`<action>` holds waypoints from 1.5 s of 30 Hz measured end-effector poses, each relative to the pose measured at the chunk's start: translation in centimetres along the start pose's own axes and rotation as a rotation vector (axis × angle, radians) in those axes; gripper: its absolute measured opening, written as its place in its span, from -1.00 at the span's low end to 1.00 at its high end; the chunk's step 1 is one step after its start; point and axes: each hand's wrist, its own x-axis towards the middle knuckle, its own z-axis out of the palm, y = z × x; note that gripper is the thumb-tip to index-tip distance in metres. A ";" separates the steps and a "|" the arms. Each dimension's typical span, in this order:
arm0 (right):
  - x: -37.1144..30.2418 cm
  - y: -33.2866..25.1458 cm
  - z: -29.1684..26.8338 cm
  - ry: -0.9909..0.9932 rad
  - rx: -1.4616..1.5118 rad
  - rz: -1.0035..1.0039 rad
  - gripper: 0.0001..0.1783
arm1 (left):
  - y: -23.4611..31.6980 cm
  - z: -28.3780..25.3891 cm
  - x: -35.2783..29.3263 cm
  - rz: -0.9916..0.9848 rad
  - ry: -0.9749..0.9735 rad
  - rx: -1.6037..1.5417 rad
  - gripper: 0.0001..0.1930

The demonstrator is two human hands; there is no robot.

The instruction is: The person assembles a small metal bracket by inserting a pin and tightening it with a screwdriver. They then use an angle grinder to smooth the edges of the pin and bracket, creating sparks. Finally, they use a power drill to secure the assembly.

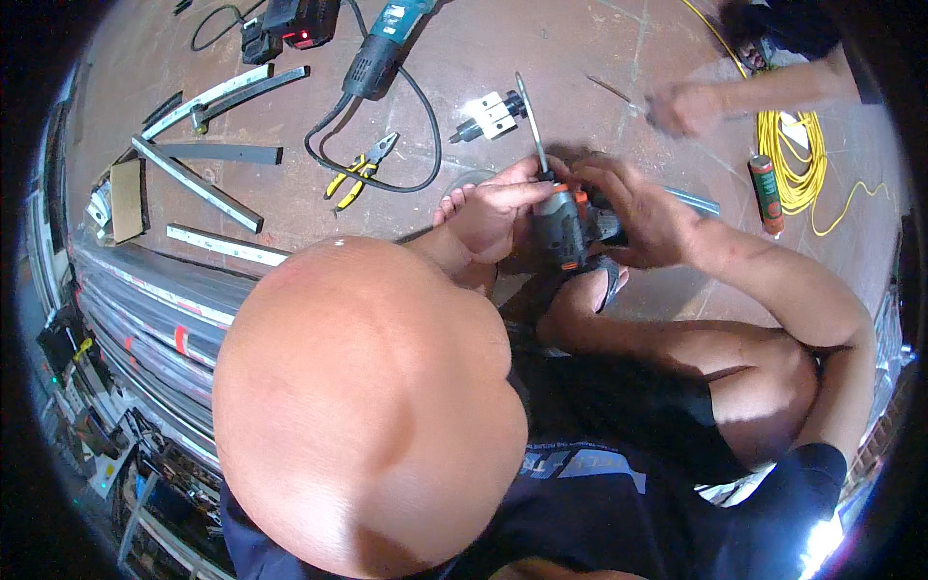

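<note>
A grey and orange power drill (563, 227) is between my hands, its long thin bit (530, 121) pointing up and away from me. My left hand (498, 208) is at its left side. The thumb and a finger grip it near the chuck, while other fingers of that hand curl to the left. My right hand (643, 213) wraps the drill from the right; its fingertips are partly hidden behind the tool. Just beyond lies a silver metal block (491, 117) with a dark pointed shaft. Large rounded bare skin (358, 396) close to the camera hides most of my left arm.
Yellow-black pliers (362, 170), a teal corded power tool (387, 48) and several metal strips (208, 184) lie on the floor at left. Another person's hand (686, 108) is at upper right, near a thin rod (611, 90), a yellow cable coil (810, 174) and a green-orange can (765, 193).
</note>
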 end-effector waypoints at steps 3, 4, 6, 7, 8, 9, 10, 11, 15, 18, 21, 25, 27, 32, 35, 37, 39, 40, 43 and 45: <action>-1.4 1.1 4.5 0.014 0.183 0.216 0.23 | -0.9 0.2 1.4 0.169 0.059 0.091 -0.66; -1.6 1.6 5.4 -0.007 0.223 0.331 0.28 | -0.9 0.0 1.9 0.241 0.089 0.135 -0.70; -1.7 2.3 6.3 0.061 0.288 0.248 0.21 | -0.5 -0.9 2.4 0.129 0.275 0.151 -0.68; -1.7 2.5 6.3 0.052 0.309 0.188 0.20 | -0.2 -1.4 2.5 0.073 0.369 0.157 -0.65; -1.5 2.7 6.1 0.048 0.330 0.121 0.19 | 0.1 -1.9 2.6 0.070 0.398 0.265 -0.66; -1.4 2.6 5.8 0.038 0.366 0.127 0.09 | 0.5 -2.4 2.7 0.070 0.427 0.372 -0.64; -1.1 2.6 5.3 0.065 0.320 0.125 0.07 | 0.8 -2.9 2.8 0.111 0.426 0.468 -0.61; -0.8 2.5 4.9 0.096 0.275 0.077 0.04 | 0.9 -3.1 2.6 0.143 0.416 0.340 -0.68; -0.2 1.6 2.9 0.206 0.393 0.063 -0.14 | 2.8 -4.4 1.8 0.216 0.359 0.531 -0.71; -0.5 0.7 0.3 0.216 0.267 0.121 -0.31 | 3.5 -5.4 0.2 0.504 0.310 1.023 -0.71; 0.1 -0.2 -2.8 0.295 0.317 0.322 -0.46 | 6.1 -8.2 0.4 0.728 0.521 1.797 -0.21; 2.1 -2.2 -6.2 0.313 0.319 0.534 -0.55 | 6.5 -11.1 3.9 0.882 0.571 1.855 -0.13; 2.7 -3.2 -7.2 0.296 0.191 0.512 -0.57 | 6.2 -12.0 5.4 0.737 0.558 1.886 -0.17; 2.5 -4.6 -8.7 0.194 0.149 0.583 -0.52 | 4.5 -12.2 6.4 0.664 0.456 1.923 -0.29; 2.2 -5.5 -9.6 -0.017 0.126 0.670 -0.36 | 3.1 -11.6 6.9 0.601 0.216 2.045 -0.30; 1.6 -6.9 -9.6 -0.047 0.106 0.528 -0.33 | 2.4 -11.2 7.5 0.597 0.022 2.101 -0.30; 0.3 -9.1 -9.7 -0.095 0.049 0.498 -0.30 | 2.4 -11.1 8.7 0.530 -0.182 2.063 -0.30; -0.1 -9.7 -9.4 -0.137 0.005 0.525 -0.31 | 2.5 -11.1 9.2 0.495 -0.270 2.048 -0.30; -1.0 -10.3 -8.2 -0.290 -0.184 0.554 -0.34 | 2.6 -11.4 9.7 0.586 -0.321 2.027 -0.31; -1.0 -9.7 -7.3 -0.296 -0.233 0.484 -0.37 | 2.5 -11.7 9.6 0.601 -0.330 1.969 -0.29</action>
